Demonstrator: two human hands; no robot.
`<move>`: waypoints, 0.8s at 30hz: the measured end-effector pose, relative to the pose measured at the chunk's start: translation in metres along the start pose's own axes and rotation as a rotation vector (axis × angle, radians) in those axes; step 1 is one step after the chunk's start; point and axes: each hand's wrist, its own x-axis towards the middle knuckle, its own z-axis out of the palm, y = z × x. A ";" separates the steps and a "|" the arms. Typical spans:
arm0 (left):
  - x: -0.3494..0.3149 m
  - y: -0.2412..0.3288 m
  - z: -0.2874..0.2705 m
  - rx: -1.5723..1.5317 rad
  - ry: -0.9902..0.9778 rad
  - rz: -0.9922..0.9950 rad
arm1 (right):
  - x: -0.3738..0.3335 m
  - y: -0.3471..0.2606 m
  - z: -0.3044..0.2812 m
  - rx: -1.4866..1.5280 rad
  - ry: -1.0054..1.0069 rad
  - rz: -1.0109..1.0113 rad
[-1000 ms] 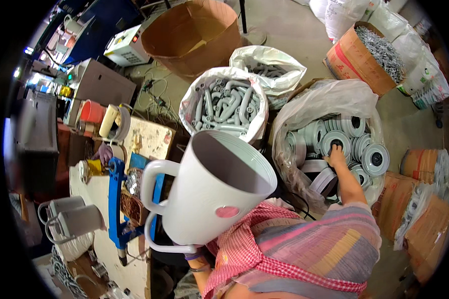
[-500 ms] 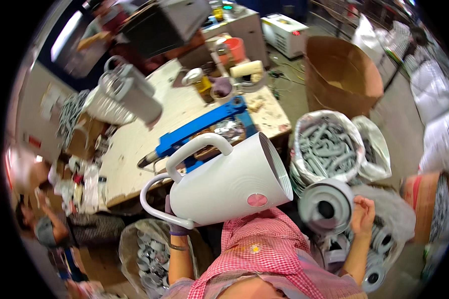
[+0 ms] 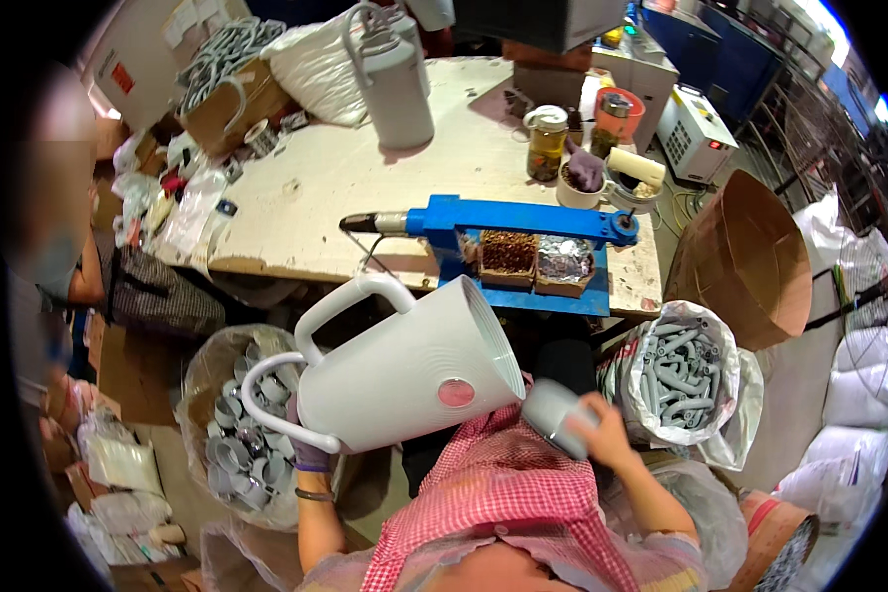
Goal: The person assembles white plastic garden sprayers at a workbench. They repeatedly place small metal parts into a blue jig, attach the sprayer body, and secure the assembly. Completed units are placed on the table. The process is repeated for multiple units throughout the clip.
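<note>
My left hand [image 3: 311, 453], in a purple glove, holds a light grey plastic jug body [image 3: 395, 380] from behind its lower left end; most of its fingers are hidden. The jug lies tilted on its side, its wide ribbed mouth facing right. A large loop handle and a second curved handle stick out at its upper and left side, and a round pink sticker marks its wall. Just right of the mouth, my right hand [image 3: 602, 431] is closed on a round grey plastic collar [image 3: 556, 416], smeared by motion and apart from the jug.
Ahead, a blue lever press [image 3: 523, 219] stands on the white table [image 3: 296, 207], with an assembled grey jug [image 3: 397, 94] farther back. A sack of grey handles [image 3: 679, 375] is at right, a bag of grey rings [image 3: 252, 434] at left. Another person [image 3: 54, 227] is at far left.
My right hand has brought the grey collar from the bag at right inward toward the jug mouth. The view has turned, and the jug stays in my left hand.
</note>
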 end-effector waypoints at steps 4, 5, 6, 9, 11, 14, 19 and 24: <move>0.000 0.012 0.007 -0.186 -0.091 -0.151 | 0.057 -0.062 -0.009 0.686 0.235 -0.030; -0.002 0.011 0.010 -0.181 -0.113 -0.156 | 0.066 -0.081 -0.003 0.460 0.272 -0.232; -0.004 0.008 0.014 -0.374 -0.091 -0.267 | 0.074 -0.099 0.004 0.234 0.300 -0.445; 0.003 0.008 0.020 -0.877 -0.069 -0.519 | 0.081 -0.129 0.010 -0.039 0.285 -0.830; 0.018 0.014 0.012 -1.100 -0.156 -0.642 | 0.074 -0.135 0.005 -0.103 0.245 -0.950; 0.022 0.006 0.004 -1.148 -0.308 -0.765 | 0.069 -0.135 0.000 -0.076 0.207 -1.055; 0.014 0.000 -0.001 -0.959 -0.522 -0.764 | 0.060 -0.142 -0.017 0.002 0.129 -1.151; 0.003 -0.001 -0.001 -0.810 -0.650 -0.685 | 0.063 -0.163 -0.036 0.070 -0.189 -1.203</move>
